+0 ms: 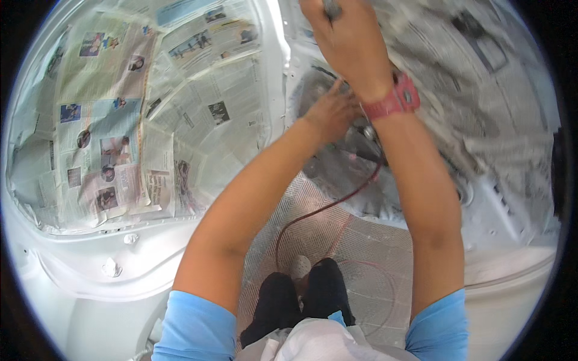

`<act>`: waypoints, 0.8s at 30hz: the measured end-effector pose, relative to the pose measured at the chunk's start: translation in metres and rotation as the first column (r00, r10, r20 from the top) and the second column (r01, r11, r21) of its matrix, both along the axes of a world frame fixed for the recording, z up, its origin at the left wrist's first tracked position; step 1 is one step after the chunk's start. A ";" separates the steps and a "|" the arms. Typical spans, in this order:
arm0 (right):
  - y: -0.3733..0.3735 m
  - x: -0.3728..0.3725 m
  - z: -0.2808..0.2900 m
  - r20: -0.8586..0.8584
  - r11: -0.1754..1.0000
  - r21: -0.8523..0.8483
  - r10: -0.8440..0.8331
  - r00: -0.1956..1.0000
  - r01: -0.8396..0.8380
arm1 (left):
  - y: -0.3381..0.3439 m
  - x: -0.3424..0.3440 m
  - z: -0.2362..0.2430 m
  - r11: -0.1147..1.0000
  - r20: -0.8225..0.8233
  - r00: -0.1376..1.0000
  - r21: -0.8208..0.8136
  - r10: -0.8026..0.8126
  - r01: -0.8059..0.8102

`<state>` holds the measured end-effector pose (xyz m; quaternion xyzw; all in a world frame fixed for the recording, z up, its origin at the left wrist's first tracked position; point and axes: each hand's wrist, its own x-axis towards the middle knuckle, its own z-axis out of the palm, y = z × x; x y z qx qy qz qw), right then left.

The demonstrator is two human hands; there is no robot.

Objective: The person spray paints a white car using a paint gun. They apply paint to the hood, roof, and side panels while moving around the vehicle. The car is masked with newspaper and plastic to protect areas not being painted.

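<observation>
Head view: beyond the upper end of the red hose (328,206), the right hand (350,51) is curled around a small grey object (331,8); whether the blurred left hand (333,114), nearer that end, grasps anything, I cannot tell. The hose's slack curve runs down near a shoe (300,265), so a sidestep could catch and tug it.

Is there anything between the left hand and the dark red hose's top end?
Yes, a shiny metal part shows between the left hand and the top end of the dark red hose, just below the fingertips. It's too blurry to tell whether they touch it.
</observation>
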<state>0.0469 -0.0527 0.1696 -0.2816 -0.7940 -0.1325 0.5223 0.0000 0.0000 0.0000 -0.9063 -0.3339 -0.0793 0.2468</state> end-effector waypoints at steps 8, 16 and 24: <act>0.012 0.014 -0.043 0.223 0.927 -0.312 -0.143 0.964 0.210 | 0.015 0.028 -0.027 0.855 0.799 0.596 -0.252 -0.080 0.453; -0.011 -0.007 0.034 0.273 0.904 -0.340 -0.167 0.947 0.257 | -0.010 0.036 0.016 0.729 0.882 0.455 -0.389 0.119 0.563; -0.067 -0.014 0.118 0.042 0.990 -0.140 -0.009 0.999 0.015 | -0.088 0.016 0.039 0.836 0.626 0.755 -0.509 0.196 0.205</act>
